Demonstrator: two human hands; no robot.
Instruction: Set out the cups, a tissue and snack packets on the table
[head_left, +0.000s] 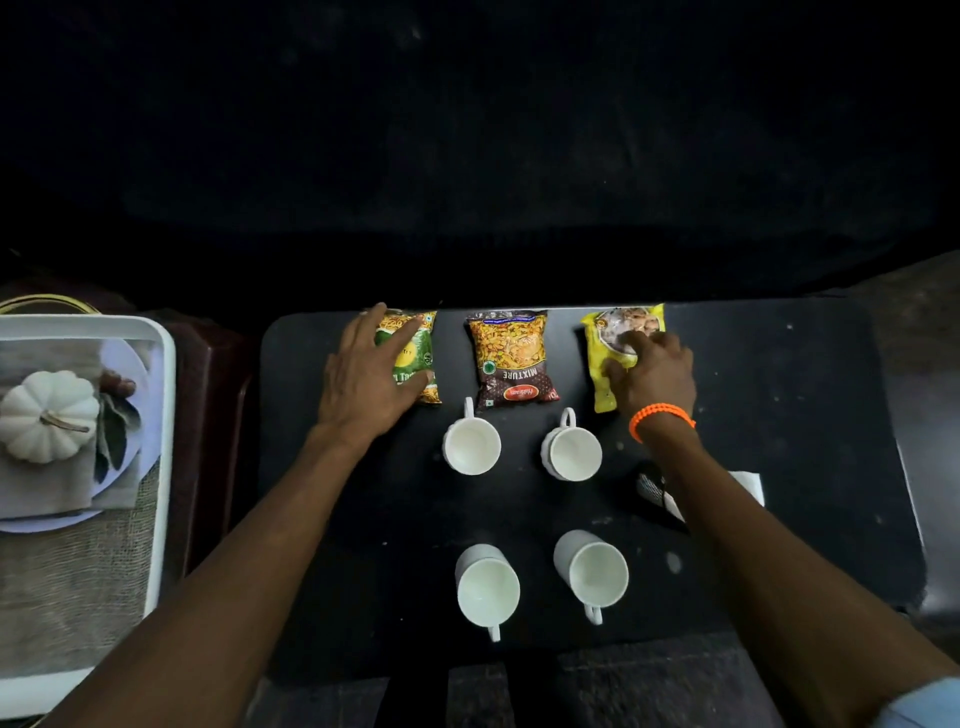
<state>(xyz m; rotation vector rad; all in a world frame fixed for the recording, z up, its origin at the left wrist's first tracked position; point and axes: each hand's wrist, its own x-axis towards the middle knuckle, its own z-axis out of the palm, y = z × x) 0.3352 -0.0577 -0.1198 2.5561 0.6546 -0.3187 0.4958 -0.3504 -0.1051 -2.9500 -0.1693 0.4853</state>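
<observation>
Three snack packets lie in a row along the far edge of the black table (810, 395): a green one (418, 353), a brown "Mixture" one (511, 358) and a yellow one (602, 358). My left hand (363, 379) lies flat on the green packet, fingers spread. My right hand (652, 374), with an orange bracelet at the wrist, presses its fingers on the yellow packet. Several white cups stand in two rows: far left (471, 444), far right (571, 449), near left (488, 590), near right (592, 574). A white tissue (748, 486) lies partly hidden under my right forearm.
A white tray (166, 415) sits left of the table on a dark stand, printed with a white pumpkin picture (49, 415). Beyond the table's far edge everything is dark. Bare black tabletop lies to the right of the yellow packet.
</observation>
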